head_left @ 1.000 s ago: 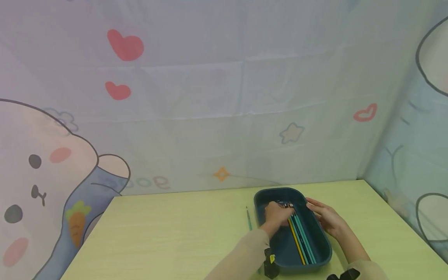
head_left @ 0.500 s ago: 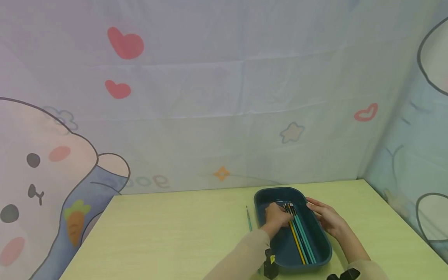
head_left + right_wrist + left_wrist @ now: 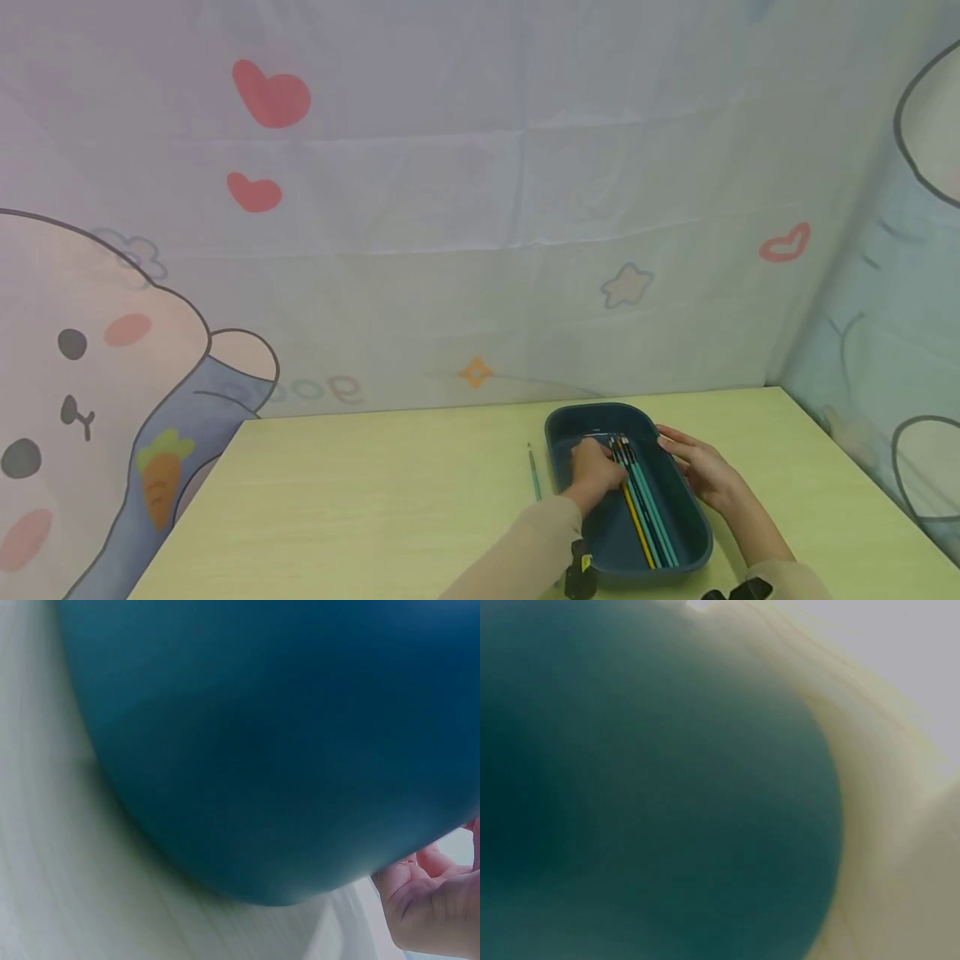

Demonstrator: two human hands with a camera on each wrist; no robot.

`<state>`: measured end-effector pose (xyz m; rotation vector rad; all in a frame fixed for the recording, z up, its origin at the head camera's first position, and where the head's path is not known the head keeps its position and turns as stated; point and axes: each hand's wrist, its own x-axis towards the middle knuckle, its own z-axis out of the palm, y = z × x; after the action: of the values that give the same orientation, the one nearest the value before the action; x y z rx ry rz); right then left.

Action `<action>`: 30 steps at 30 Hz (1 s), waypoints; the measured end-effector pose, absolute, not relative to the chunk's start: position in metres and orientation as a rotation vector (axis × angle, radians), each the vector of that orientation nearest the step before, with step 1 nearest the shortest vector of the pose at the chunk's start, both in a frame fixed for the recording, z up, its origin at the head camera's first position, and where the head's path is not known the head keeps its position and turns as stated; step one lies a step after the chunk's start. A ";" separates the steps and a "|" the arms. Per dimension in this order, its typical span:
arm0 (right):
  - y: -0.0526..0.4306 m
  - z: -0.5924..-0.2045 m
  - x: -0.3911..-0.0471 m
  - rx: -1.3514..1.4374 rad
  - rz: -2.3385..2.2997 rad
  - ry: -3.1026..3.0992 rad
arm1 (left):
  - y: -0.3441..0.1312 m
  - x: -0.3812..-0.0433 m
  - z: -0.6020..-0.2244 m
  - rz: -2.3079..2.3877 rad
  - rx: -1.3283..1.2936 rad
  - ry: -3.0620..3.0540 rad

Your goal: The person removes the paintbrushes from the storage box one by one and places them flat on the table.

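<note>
A dark blue tray (image 3: 600, 542) with rounded corners stands on the table. Inside it lies a lengthwise bundle of slim sticks (image 3: 651, 512), mostly teal with one yellow; pencils or paintbrushes, I cannot tell which. My left hand (image 3: 596, 477) reaches down into the tray at the bundle's left side and touches it; its fingertips are hidden. Outside the right wall, my right hand (image 3: 705, 475) rests its fingertips at the rim. That hand (image 3: 435, 904) also shows at the lower right of the right wrist view, fingers against the tray (image 3: 247, 772). The left wrist view has only the blurred tray (image 3: 667, 787).
Another slim teal stick (image 3: 534, 475) lies on the table left of the tray, partly under my left sleeve (image 3: 525, 546). The pale yellow table (image 3: 337, 500) extends left. A printed curtain (image 3: 450, 208) hangs behind it.
My left hand has slid a little toward me along the bundle, uncovering more of the sticks' far ends. The right hand and the tray stay in place.
</note>
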<state>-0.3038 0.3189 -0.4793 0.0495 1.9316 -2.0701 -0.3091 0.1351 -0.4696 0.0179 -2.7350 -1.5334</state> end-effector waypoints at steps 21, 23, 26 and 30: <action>0.320 -0.480 -0.305 0.032 -2.060 1.944 | 0.137 -0.300 -0.469 -1.366 -0.141 -2.749; 0.320 -0.480 -0.305 0.038 -2.062 1.942 | 0.137 -0.300 -0.469 -1.368 -0.149 -2.748; 0.320 -0.480 -0.305 0.039 -2.062 1.942 | 0.137 -0.300 -0.469 -1.405 -0.140 -2.734; 0.320 -0.481 -0.306 0.044 -2.060 1.944 | 0.137 -0.302 -0.468 -1.462 -0.098 -2.728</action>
<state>-0.3061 0.3197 -0.4807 0.0437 1.9442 -2.0604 -0.3018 0.1366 -0.4681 -0.0977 -2.7276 -1.4620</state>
